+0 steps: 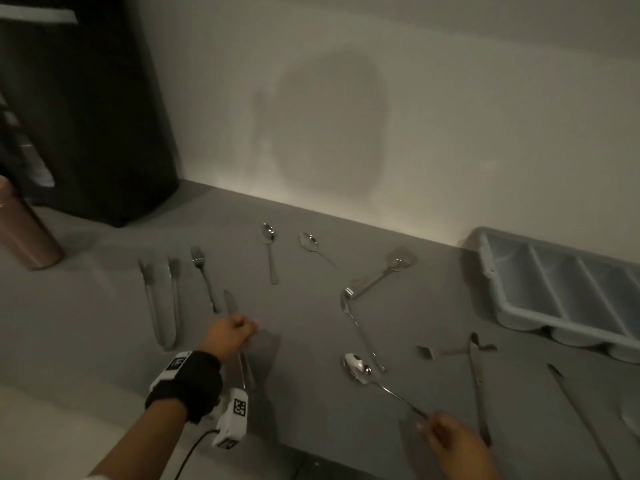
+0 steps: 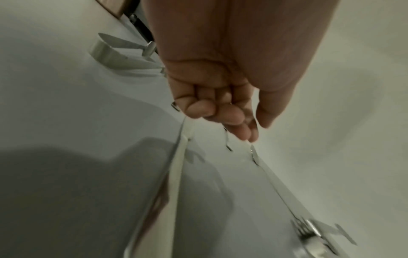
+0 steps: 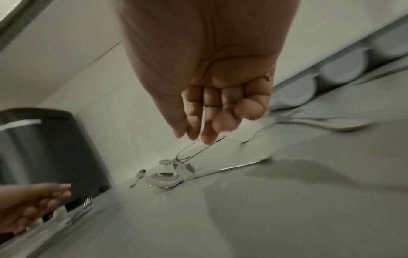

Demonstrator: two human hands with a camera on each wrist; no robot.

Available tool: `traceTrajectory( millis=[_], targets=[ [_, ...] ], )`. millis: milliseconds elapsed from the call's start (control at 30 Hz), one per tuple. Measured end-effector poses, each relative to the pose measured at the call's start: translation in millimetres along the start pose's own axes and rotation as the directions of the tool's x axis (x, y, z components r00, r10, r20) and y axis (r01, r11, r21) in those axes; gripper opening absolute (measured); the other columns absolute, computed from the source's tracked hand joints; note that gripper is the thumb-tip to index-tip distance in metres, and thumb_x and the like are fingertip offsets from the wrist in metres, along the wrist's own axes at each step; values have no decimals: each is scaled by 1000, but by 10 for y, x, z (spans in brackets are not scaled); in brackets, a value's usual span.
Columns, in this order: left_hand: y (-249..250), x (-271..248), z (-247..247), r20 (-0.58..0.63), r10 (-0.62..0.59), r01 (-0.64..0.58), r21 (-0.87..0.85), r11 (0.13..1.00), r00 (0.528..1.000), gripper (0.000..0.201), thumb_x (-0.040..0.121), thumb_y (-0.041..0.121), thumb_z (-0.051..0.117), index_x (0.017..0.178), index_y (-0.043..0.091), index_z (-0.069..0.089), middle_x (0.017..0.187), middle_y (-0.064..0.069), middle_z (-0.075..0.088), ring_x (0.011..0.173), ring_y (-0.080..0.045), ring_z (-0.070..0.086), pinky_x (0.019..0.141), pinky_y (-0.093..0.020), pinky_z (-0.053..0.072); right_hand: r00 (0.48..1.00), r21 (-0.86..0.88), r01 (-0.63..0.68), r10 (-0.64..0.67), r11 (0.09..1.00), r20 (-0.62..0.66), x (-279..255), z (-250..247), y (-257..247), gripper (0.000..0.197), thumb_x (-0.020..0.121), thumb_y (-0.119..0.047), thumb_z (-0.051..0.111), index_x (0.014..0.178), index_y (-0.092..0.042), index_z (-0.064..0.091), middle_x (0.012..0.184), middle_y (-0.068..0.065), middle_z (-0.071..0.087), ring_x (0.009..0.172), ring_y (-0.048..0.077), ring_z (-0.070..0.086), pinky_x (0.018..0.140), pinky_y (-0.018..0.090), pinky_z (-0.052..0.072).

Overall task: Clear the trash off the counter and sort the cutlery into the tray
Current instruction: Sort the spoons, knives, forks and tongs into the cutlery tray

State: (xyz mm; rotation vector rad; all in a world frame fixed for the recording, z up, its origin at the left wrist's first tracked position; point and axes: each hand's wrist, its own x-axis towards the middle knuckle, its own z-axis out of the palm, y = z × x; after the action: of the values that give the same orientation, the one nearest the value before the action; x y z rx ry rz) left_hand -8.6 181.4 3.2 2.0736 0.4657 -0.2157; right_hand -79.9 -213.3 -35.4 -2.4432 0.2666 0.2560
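My left hand [image 1: 231, 335] grips a table knife [image 1: 229, 302] round its middle, fingers curled, blade pointing to the wall; in the left wrist view the knife [image 2: 177, 174] runs back under the curled fingers [image 2: 209, 108]. A large spoon [image 1: 356, 368] lies on the grey counter, its handle running toward my right hand [image 1: 446, 441]. In the right wrist view that hand's fingers [image 3: 207, 122] hang loosely curled above the counter, apart from the spoon [image 3: 163, 179]. The grey cutlery tray [image 1: 491, 258] stands at the right by the wall. Small paper scraps [image 1: 424, 352] lie near it.
Tongs [image 1: 162, 306], a fork [image 1: 204, 271], two spoons [image 1: 268, 237] and crossed forks [image 1: 377, 278] lie scattered on the counter. Two knives [image 1: 479, 382] lie at the front right. A black bin [image 1: 86, 116] and a copper bottle [image 1: 24, 230] stand at the left.
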Motion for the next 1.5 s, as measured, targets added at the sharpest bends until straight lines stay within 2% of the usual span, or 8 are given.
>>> traceTrajectory(
  millis=[200, 367, 700, 867, 1067, 1200, 1400, 1500],
  targets=[
    [-78, 408, -414, 52, -144, 110, 410, 906, 988, 45, 87, 45, 49, 91, 3, 67, 101, -20, 69, 96, -32, 64, 86, -35, 49, 993, -365, 57, -13, 929, 121, 597, 326, -644, 34, 76, -18, 67, 111, -17, 63, 117, 14, 61, 109, 30, 57, 96, 33, 42],
    [-153, 523, -423, 211, -232, 97, 507, 857, 949, 50, 74, 56, 59, 95, 11, 67, 100, -12, 71, 92, -28, 67, 86, -35, 55, 971, -373, -50, 133, 927, 201, 829, 429, -739, 28, 79, -21, 61, 55, -35, 58, 107, 11, 69, 100, 27, 63, 88, 28, 45],
    [-20, 641, -254, 179, -255, 117, 554, 824, 950, 29, 74, 32, 66, 55, 17, 51, 65, -4, 60, 74, -24, 65, 77, -31, 56, 991, -86, -53, 63, 995, 118, 933, 171, -825, 26, 90, -24, 51, 67, -34, 47, 77, 1, 61, 83, 27, 62, 82, 36, 48],
    [117, 607, -147, 204, -173, 13, 610, 792, 963, 27, 81, 30, 62, 90, 4, 61, 84, -10, 60, 99, -29, 64, 84, -32, 50, 984, 201, 3, 33, 980, -176, 856, -9, -1115, 15, 89, -9, 55, 76, -14, 49, 75, 8, 57, 74, 21, 53, 69, 29, 37],
    [255, 613, 238, 226, 31, -57, 107, 993, 974, 10, 89, 9, 52, 83, 2, 56, 75, -14, 61, 76, -28, 59, 73, -38, 48, 903, 449, -48, 231, 892, -361, 786, -332, -892, 28, 83, -4, 61, 69, -27, 54, 66, -1, 59, 56, 13, 50, 56, 23, 42],
    [600, 578, 646, 213, 210, -183, -138, 973, 954, 17, 91, 7, 47, 79, 17, 53, 65, -4, 53, 61, -21, 51, 61, -27, 40, 869, 463, -96, 301, 881, -392, 860, -734, -609, 8, 83, -3, 58, 84, -9, 62, 71, 8, 63, 55, 16, 51, 63, 35, 46],
    [1140, 488, 1391, 294, 247, -157, -298, 942, 924, 17, 93, 4, 44, 85, 9, 58, 57, -5, 45, 34, -2, 43, 35, -7, 34, 873, 473, -101, 306, 875, -380, 1401, -1650, -322, 37, 83, 14, 42, 116, 5, 57, 97, 8, 62, 69, 12, 57, 43, 5, 43],
    [1472, 382, 1792, 257, 236, -134, -360, 923, 937, 19, 92, 3, 45, 84, 9, 61, 59, -5, 47, 32, 0, 43, 34, -7, 34, 887, 395, -152, 301, 906, -349, 1895, -2013, -153, 36, 85, 6, 45, 116, -2, 61, 102, 13, 65, 58, 7, 57, 44, 7, 45]
  ],
)
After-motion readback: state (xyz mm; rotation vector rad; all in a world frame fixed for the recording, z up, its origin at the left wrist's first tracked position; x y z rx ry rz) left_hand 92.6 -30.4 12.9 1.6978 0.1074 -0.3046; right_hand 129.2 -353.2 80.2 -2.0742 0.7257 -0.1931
